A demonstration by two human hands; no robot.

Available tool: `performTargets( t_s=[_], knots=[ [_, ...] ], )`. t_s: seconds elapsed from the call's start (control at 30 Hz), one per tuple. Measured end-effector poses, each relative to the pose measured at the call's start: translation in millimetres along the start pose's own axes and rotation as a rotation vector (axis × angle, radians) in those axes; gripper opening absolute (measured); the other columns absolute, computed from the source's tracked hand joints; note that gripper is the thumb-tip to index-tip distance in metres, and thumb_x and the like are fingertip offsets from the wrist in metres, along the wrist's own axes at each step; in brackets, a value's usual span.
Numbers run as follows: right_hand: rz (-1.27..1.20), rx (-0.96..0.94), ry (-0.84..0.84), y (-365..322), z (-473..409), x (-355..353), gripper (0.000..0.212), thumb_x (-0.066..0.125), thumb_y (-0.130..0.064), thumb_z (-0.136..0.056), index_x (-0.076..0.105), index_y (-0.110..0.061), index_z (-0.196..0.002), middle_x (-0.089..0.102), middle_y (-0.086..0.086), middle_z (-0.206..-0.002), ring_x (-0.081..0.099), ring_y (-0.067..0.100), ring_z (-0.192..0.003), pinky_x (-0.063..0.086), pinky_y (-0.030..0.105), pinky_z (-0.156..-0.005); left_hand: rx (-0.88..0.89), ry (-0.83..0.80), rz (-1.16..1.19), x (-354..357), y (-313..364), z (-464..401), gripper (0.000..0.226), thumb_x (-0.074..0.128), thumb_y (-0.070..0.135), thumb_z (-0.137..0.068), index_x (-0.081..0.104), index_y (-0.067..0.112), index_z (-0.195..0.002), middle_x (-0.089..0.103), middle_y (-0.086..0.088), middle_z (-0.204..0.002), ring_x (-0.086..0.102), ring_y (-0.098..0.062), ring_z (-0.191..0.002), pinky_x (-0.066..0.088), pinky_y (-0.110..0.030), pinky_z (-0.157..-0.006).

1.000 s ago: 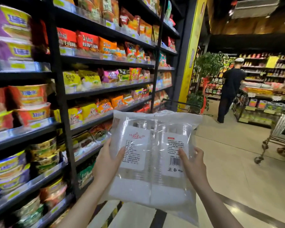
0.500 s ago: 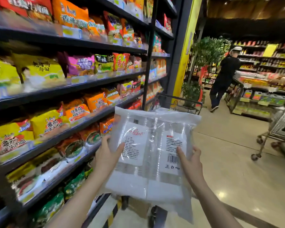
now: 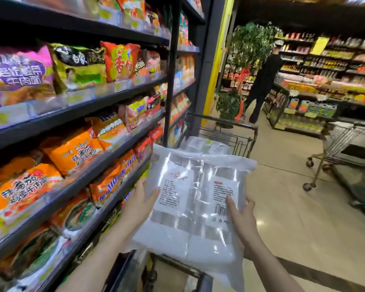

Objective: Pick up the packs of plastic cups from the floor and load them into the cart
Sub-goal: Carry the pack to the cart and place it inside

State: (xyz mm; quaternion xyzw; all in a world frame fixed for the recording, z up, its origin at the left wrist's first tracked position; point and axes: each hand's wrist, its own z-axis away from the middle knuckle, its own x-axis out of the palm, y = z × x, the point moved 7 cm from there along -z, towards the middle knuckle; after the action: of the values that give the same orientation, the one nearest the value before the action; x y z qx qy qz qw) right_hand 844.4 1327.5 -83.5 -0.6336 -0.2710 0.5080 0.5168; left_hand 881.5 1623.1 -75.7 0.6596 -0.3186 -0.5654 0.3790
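You hold the pack [image 3: 195, 204] of clear plastic cups in both hands, above the cart [image 3: 226, 131]. Your left hand [image 3: 140, 202] grips the pack's left edge: the thumb lies across the front beside the left white label, and the fingers are hidden behind the plastic. Your right hand [image 3: 240, 216] grips the right side: the thumb presses on the right label just above the barcode, and the fingers curl round the pack's right edge. Both forearms reach up from the bottom of the view, bare, and angle inward toward the pack, so the pack sits between them with its labelled face tilted toward you.

The pack holds two columns of stacked cups side by side under loose, wrinkled film. Its lower end hangs over the cart's near rim, and its upper end points toward the cart's far end. Beyond the pack's upper edge, inside the cart, lies another pack [image 3: 204, 144], partly covered by the one you hold.

The cart stands just right of the shelves [image 3: 76, 110], which are stocked with bright noodle bags. A second cart [image 3: 343, 144] stands well to the right of yours on the tiled floor [image 3: 293, 207]. Past your cart's far end stands a potted plant [image 3: 249, 45], and beside that a person [image 3: 263, 81] in dark clothes, turned away from you.
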Motion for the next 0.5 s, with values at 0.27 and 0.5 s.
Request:
performTargets(
  t_s=[0.27,0.5],
  knots=[
    [0.022,0.089,-0.017,43.3,-96.2,45.4,0.073,0.055,-0.039,-0.088,0.019,-0.011,-0.145,0.03,0.008,-0.148,0.037,0.028,-0.133,0.033,0.042,-0.109,-0.121,-0.14,-0.075,67.6,-52.1,-105.0,0.056,0.051,0.037,-0.092,0.031,0.012,-0.138,0.046,-0.015,-0.14,0.046,-0.031,-0.127,0.035,-0.036,-0.099],
    [0.036,0.269,-0.11,99.2,-163.1,80.2,0.071,0.05,-0.041,-0.092,0.014,-0.014,-0.147,0.034,0.01,-0.146,0.041,0.028,-0.128,0.035,0.04,-0.103,-0.206,-0.24,-0.107,122.3,-85.9,-174.9,0.053,0.052,0.037,-0.091,0.034,0.013,-0.135,0.047,-0.004,-0.134,0.045,-0.024,-0.125,0.034,-0.028,-0.09]
  ],
)
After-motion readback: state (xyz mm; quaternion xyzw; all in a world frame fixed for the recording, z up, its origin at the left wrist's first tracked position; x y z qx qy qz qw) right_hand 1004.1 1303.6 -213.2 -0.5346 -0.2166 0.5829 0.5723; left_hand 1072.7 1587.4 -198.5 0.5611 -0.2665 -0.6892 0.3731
